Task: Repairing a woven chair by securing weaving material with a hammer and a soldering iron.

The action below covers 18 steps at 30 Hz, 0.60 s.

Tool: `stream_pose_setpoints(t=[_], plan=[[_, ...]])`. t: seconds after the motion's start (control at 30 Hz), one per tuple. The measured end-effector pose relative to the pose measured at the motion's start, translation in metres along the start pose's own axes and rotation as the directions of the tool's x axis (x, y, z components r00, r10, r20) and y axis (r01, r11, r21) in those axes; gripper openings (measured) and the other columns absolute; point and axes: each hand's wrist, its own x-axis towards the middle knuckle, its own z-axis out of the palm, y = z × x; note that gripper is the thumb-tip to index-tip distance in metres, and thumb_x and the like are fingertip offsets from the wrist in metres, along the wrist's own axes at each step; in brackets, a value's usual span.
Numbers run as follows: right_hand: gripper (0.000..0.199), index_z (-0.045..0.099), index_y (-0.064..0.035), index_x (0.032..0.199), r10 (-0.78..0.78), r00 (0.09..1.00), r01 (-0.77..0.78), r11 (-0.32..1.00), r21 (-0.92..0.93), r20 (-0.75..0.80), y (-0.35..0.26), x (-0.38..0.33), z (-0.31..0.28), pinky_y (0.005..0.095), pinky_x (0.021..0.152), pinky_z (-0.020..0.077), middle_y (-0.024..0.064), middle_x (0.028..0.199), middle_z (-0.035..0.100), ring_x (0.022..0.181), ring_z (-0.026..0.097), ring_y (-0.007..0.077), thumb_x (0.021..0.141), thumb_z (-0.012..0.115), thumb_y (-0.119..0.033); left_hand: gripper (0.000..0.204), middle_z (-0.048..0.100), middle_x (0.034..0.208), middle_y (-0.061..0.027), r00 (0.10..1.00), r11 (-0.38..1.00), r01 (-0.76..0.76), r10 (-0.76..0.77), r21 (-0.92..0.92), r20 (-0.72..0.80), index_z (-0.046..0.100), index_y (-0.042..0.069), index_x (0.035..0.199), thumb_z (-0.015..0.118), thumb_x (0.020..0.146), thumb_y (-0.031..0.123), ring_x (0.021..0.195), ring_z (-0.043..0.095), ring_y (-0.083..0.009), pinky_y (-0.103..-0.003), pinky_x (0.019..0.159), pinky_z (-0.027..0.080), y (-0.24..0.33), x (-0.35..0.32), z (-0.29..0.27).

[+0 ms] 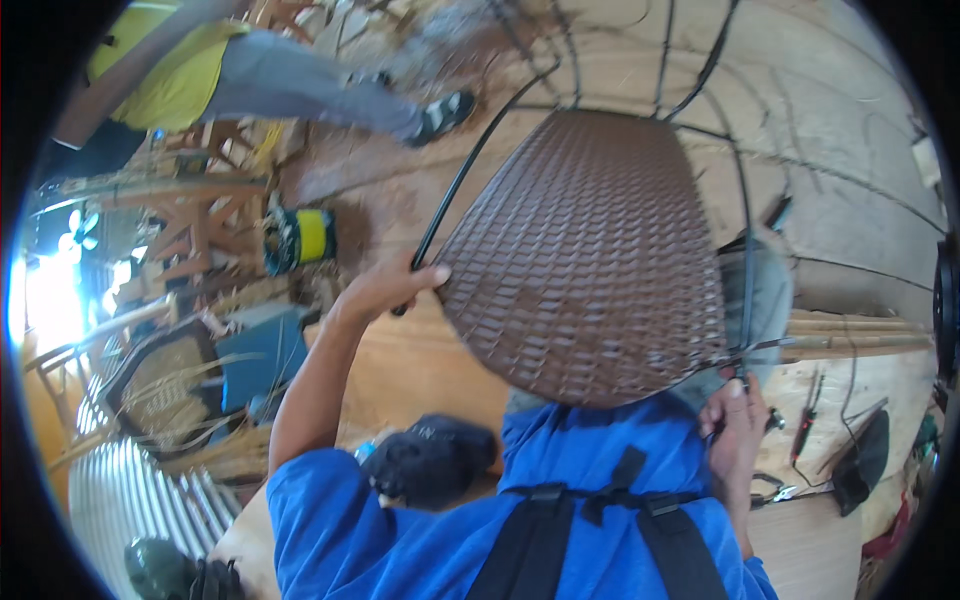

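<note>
A brown woven chair seat or back on a thin black metal frame rests tilted over my lap, its legs reaching away from me. My left hand is closed round the black frame at the left edge, thumb against the weave. At the lower right corner of the woven panel, my right hand is closed beside the frame tube. A pointed metal piece sticks out just above its fingers; what those fingers hold is partly hidden, and I cannot tell its kind.
On the board at right lie a red-and-black screwdriver-like tool, pliers and a dark pouch. A black bag sits by my left side. Farther left are a bucket, a cane-backed chair and a standing person.
</note>
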Motion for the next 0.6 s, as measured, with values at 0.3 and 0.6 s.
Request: stream_pose_setpoints(t=[0.3,0.6], plan=[[0.029,0.049,0.0021,0.108,-0.933,0.305,0.733,0.357,-0.579,-0.19,-0.055,0.041,-0.045,0.0241,0.072,0.0378,0.004,0.087,0.049,0.078,0.043,0.0107,0.092,0.045,-0.022,0.03,0.048,0.058,-0.0015,0.993,0.905,0.033,-0.08,-0.424,-0.092,0.053,0.005,0.073,0.05,0.09,0.029,0.042,0.046,-0.0109,-0.024,0.037,0.037,0.04,-0.043,0.042],[0.054,0.052,0.0001,0.112,-0.977,0.184,0.87,0.109,0.48,-0.111,-0.115,0.093,-0.082,0.0329,0.068,0.0341,-0.0038,0.052,0.03,0.057,0.036,0.0111,0.093,0.029,-0.046,0.026,0.046,0.059,-0.0022,0.934,0.631,0.327,-0.331,-0.704,0.137,0.047,0.007,0.075,0.046,0.09,0.028,0.045,0.045,-0.0127,-0.027,0.039,0.036,0.073,-0.069,0.099]])
